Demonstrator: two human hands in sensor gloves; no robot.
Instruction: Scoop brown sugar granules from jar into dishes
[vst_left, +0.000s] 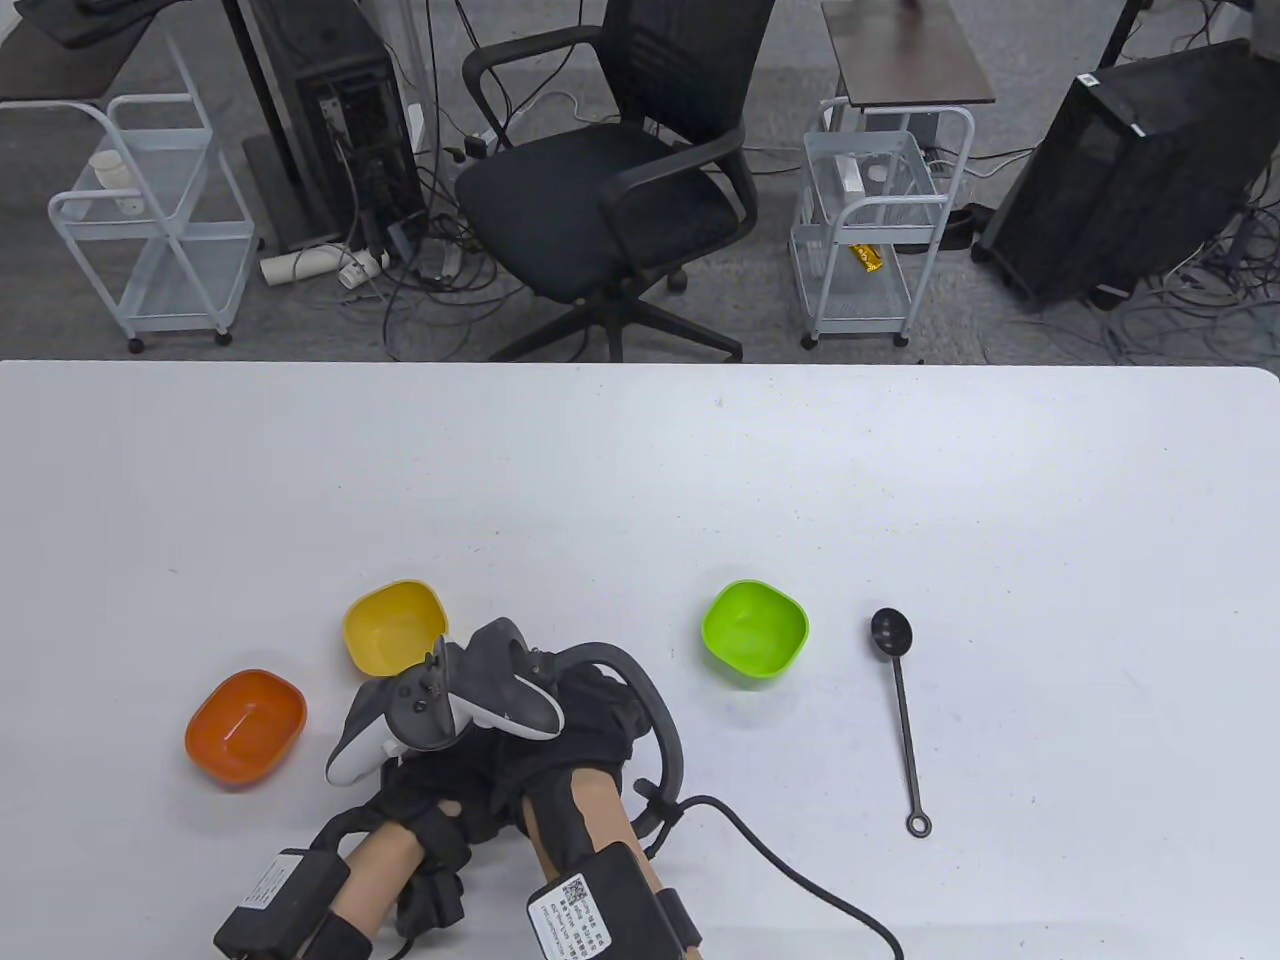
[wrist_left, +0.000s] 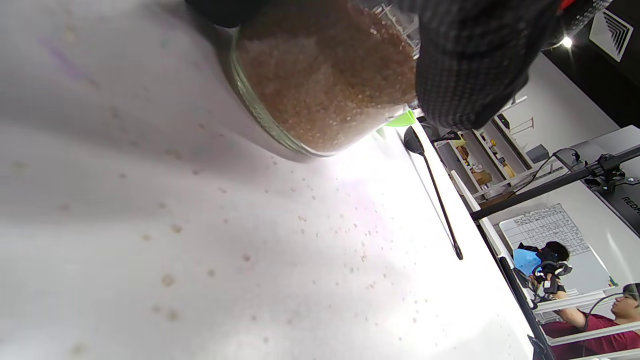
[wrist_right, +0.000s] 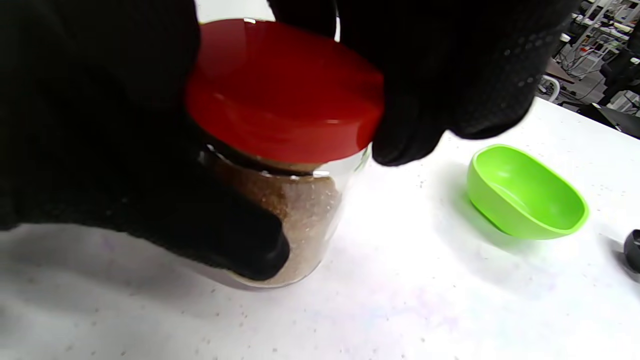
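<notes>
Office clutter behind: a black swivel chair, wire carts, a PC tower. White worktop fills the near field, speckled with fine grains in the left wrist view.

Both my hands are together at the near edge. Left hand is wrapped round the glass jar, fingers curled on the wall. Right hand sits on top, fingers and thumb closed round the red lid. Lid is still on; jar stands on the worktop and is well filled with brown sugar. The jar itself is hidden under my hands in the table view.

Three dishes, all apparently empty: orange dish at left, yellow dish just beyond my hands, green dish to the right. Black spoon lies untouched beyond the green dish, bowl end away from me.

Judgement: step in hand is opening the jar; no scooping done yet.

Risks:
- lid releases suddenly, jar jerks, sugar spills over the rim; the fill level is high
- left grip slips on smooth glass while twisting, jar tips toward the yellow dish
- trackers sit nearly touching; they could knock during the turn
- lid set down near the spoon could block my reach for it
</notes>
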